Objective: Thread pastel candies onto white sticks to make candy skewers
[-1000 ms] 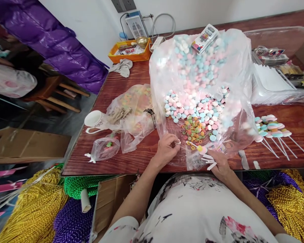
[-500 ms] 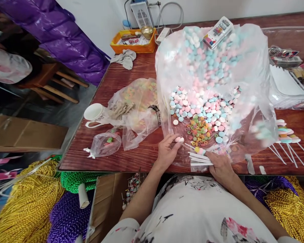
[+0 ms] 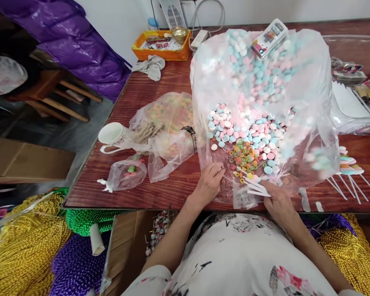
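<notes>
My right hand (image 3: 278, 199) is closed on several white sticks (image 3: 256, 188) that fan out to the left. Small yellow and pink pieces (image 3: 252, 176) show at the sticks' upper side, by the thumb. On the front of the clear plastic bag, my left hand (image 3: 209, 183) is closed, fingertips together; what they pinch is hidden. Just beyond both hands lies a heap of small orange, green and yellow rings (image 3: 243, 155). Behind it spread pink, white and blue round candies (image 3: 267, 137), partly inside the large clear bag (image 3: 308, 82).
At left are a white cup (image 3: 111, 133), a bag of rings (image 3: 169, 111) and a small knotted bag (image 3: 126, 174). Candies on sticks (image 3: 347, 162) lie at right. An orange tray (image 3: 160, 53) stands at the back; a boxed pack (image 3: 269, 38) rests on the large bag.
My left hand has turned and shifted slightly right, and the pinkish candies at its fingertips no longer show. My right hand has moved a little right, tilting the sticks.
</notes>
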{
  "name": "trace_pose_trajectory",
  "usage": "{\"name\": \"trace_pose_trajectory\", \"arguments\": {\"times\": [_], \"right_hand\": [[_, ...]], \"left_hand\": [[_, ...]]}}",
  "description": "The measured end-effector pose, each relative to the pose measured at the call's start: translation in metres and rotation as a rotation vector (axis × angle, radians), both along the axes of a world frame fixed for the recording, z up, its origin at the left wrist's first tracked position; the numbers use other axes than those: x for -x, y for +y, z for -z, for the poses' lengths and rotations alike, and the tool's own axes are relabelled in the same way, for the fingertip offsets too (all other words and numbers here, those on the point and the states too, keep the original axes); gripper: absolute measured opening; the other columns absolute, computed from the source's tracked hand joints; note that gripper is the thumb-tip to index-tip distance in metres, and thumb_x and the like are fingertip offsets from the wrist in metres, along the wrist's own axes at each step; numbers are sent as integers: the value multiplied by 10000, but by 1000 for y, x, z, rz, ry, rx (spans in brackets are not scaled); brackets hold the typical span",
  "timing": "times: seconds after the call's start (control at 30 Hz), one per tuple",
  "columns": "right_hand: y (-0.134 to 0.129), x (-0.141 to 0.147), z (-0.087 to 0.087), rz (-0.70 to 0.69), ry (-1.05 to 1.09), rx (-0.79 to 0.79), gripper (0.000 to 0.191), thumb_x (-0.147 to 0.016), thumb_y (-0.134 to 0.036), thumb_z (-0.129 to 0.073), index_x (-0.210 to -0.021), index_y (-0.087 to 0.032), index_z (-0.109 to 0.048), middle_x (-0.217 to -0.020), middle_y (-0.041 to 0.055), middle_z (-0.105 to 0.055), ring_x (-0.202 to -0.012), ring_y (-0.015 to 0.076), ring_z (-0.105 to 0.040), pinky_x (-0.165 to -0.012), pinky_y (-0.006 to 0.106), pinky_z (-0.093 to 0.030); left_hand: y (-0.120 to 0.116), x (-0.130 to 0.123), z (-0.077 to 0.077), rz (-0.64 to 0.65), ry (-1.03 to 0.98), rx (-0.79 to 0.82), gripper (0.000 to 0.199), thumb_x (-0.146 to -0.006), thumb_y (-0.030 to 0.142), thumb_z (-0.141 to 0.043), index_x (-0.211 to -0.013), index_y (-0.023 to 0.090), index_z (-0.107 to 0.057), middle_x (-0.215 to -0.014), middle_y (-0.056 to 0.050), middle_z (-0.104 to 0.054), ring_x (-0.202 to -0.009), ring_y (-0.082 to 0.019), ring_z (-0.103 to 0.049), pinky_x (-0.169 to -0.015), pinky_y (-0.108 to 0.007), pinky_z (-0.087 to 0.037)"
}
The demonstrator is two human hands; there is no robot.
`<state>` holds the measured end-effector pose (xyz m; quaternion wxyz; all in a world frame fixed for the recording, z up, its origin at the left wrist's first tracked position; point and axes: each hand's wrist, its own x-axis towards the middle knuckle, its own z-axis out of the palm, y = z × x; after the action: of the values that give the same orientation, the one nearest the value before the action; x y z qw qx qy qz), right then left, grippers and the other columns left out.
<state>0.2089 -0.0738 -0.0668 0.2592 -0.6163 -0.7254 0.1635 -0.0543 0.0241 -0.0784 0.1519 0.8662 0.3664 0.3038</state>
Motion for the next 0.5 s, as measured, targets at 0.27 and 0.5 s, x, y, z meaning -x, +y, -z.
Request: {"name": "trace_pose_trajectory", "arguments": {"times": [0.27,0.5], "right_hand": [[-4,7,7,-31,-7,-23,471,-738,-45,-397,-1108,-149,-670,-944,96,-759,-807,233,-697,-693,311,-515],[-5,18,4,-108,-14,71,409,-737,-41,-410,-1026,-163,-671,-872,83,-738,-739,210,-657,-660,286,-467]], "left_hand": [[-12,8,7,-121,-207,58,325,-946,125,-507,-1234,204,-636,-1090,-93,-728,-1041,-196,-665,-930,-384,-561],[-6,3,5,-61,-67,35,295,-948,197,-532,-1225,180,-634,-1196,-138,-688,-1124,-251,-622,-974,-459,-507]]}}
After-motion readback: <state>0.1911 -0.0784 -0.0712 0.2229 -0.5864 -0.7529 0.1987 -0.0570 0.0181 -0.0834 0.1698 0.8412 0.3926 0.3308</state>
